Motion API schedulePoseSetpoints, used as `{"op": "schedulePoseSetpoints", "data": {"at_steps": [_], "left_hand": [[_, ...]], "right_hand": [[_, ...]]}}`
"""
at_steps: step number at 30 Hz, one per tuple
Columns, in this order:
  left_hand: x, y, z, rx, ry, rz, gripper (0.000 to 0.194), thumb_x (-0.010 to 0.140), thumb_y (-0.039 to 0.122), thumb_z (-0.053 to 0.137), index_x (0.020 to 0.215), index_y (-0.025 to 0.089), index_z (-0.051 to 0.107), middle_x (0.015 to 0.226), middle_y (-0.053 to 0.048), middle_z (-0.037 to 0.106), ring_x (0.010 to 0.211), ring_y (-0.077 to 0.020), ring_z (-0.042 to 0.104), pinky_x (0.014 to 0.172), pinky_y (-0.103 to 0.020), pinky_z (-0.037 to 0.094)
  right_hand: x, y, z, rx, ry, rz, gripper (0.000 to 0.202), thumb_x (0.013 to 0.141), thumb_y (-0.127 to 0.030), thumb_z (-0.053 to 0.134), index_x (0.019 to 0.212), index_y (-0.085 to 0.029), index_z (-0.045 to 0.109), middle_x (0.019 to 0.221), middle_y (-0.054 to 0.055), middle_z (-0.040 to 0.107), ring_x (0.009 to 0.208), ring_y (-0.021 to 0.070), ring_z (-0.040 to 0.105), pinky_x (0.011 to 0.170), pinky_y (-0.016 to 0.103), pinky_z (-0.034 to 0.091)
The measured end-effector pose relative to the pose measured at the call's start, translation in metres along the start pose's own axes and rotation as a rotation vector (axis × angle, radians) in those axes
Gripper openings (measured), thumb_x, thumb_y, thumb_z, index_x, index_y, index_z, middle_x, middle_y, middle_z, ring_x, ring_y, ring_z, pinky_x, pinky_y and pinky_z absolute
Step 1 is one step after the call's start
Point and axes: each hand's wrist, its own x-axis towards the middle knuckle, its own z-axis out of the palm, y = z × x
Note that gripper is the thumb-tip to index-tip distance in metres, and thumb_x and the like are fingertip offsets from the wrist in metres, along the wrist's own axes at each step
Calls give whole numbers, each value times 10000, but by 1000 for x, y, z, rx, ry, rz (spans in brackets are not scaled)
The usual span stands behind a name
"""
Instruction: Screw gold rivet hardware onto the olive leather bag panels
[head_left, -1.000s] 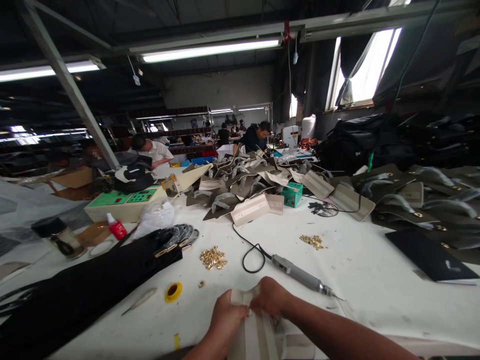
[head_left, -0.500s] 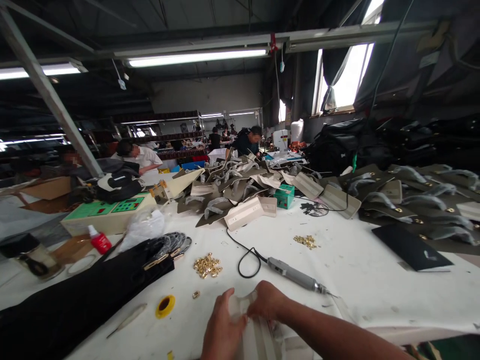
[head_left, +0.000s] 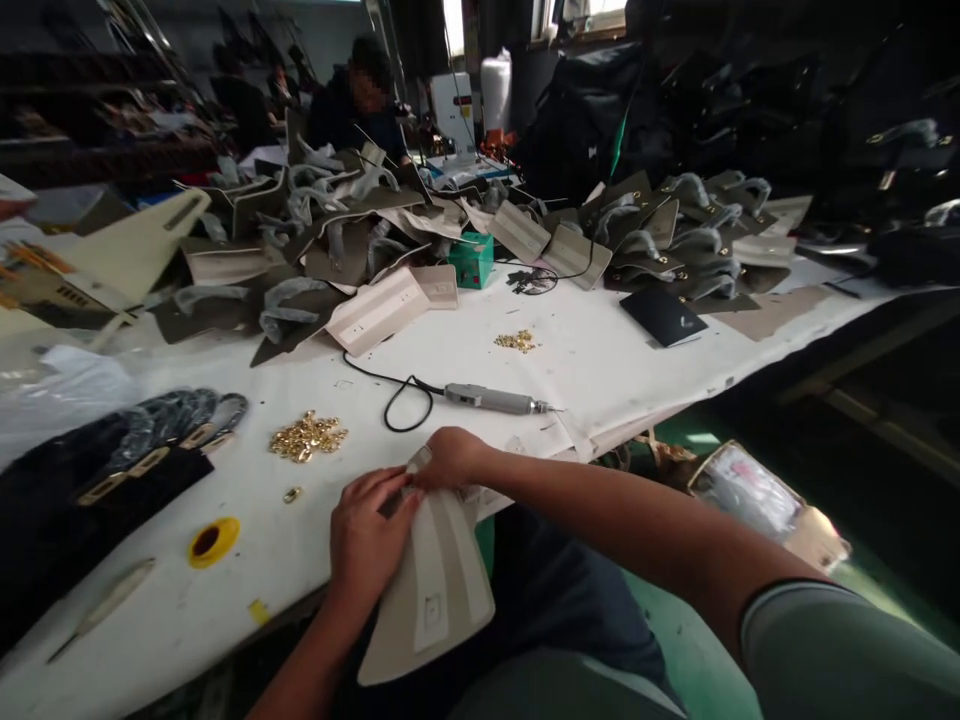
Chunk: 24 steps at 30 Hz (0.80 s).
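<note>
A beige bag panel [head_left: 442,565] with lighter strips and a small rectangular mark hangs tilted over the table's front edge. My left hand [head_left: 373,525] grips its upper left side, thumb toward the middle. At the top end my right hand [head_left: 454,460] is closed on the same panel, its fingertips partly hidden. Just beyond lies a grey pen-shaped power tool [head_left: 491,400] with a thin tip and a black cord. To the left are a pile of gold metal fittings [head_left: 307,437] and a single gold fitting [head_left: 292,494].
On the white table [head_left: 442,340] lie a yellow tape roll [head_left: 234,530], a pointed hand tool [head_left: 109,605], more gold fittings [head_left: 516,341] and a black booklet [head_left: 661,318]. Behind are heaped bag panels [head_left: 375,310] and a green box [head_left: 472,262]. A co-worker [head_left: 352,110] sits beyond.
My view has tilted down and turned right. The panel has come toward me, now showing past the table edge over my lap. Both hands still hold it.
</note>
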Motion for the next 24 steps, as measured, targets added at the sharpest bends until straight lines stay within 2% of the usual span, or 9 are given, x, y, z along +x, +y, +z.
{"op": "schedulePoseSetpoints", "data": {"at_steps": [2, 5, 8, 11, 14, 16, 20, 24], "left_hand": [[-1, 1, 0, 3, 11, 6, 259, 887, 444, 660, 967, 238, 795, 1103, -79, 790, 1118, -314, 653, 1046, -505, 500], [-3, 2, -1, 1, 30, 10, 244, 890, 442, 674, 980, 244, 784, 1105, -72, 788, 1124, -305, 648, 1048, -501, 498], [-4, 2, -1, -2, 41, 21, 224, 887, 435, 688, 970, 245, 772, 1090, -65, 790, 1120, -301, 646, 1043, -501, 500], [-3, 2, 0, -9, 46, 26, 210, 884, 424, 694, 972, 245, 760, 1082, -60, 790, 1126, -301, 644, 1050, -505, 496], [-3, 2, 0, -16, 47, 18, 198, 880, 411, 701, 979, 248, 751, 1074, -55, 790, 1124, -295, 643, 1051, -499, 498], [-4, 2, -1, -14, 48, 13, 192, 879, 405, 702, 980, 248, 747, 1073, -55, 788, 1126, -296, 643, 1053, -506, 497], [-5, 2, 0, -14, 41, 2, 181, 881, 405, 698, 975, 258, 744, 1083, -53, 784, 1138, -300, 642, 1053, -522, 493], [-5, 2, 0, -16, 26, -29, 174, 869, 415, 709, 969, 277, 747, 1090, -41, 785, 1148, -306, 637, 1047, -530, 490]], "right_hand": [[-15, 3, -2, -13, 105, -19, 365, 752, -507, 754, 969, -214, 764, 995, 66, 793, 948, 265, 724, 722, 292, 526], [-45, 27, -16, 54, 372, -112, 385, 830, -517, 713, 1120, -266, 743, 1016, 13, 795, 912, 214, 719, 748, 283, 505], [-70, 80, -47, 107, 687, -182, 227, 904, -419, 657, 1016, -255, 766, 951, -3, 793, 797, 162, 703, 719, 261, 495], [-81, 141, -84, 38, 884, -23, 181, 897, -343, 642, 950, -233, 776, 914, 5, 788, 759, 160, 692, 723, 268, 503], [-75, 185, -108, -19, 901, 72, 190, 863, -305, 658, 967, -214, 787, 923, 32, 787, 796, 191, 692, 778, 306, 514], [-66, 200, -114, -48, 877, 80, 203, 849, -290, 663, 987, -216, 793, 955, 41, 787, 825, 201, 692, 819, 318, 515], [-49, 206, -116, -106, 822, 98, 203, 839, -287, 667, 979, -229, 802, 1011, 50, 783, 891, 214, 694, 855, 312, 506], [-40, 208, -120, -146, 755, 146, 196, 844, -313, 654, 946, -234, 801, 1021, 53, 785, 902, 215, 698, 810, 289, 494]]}}
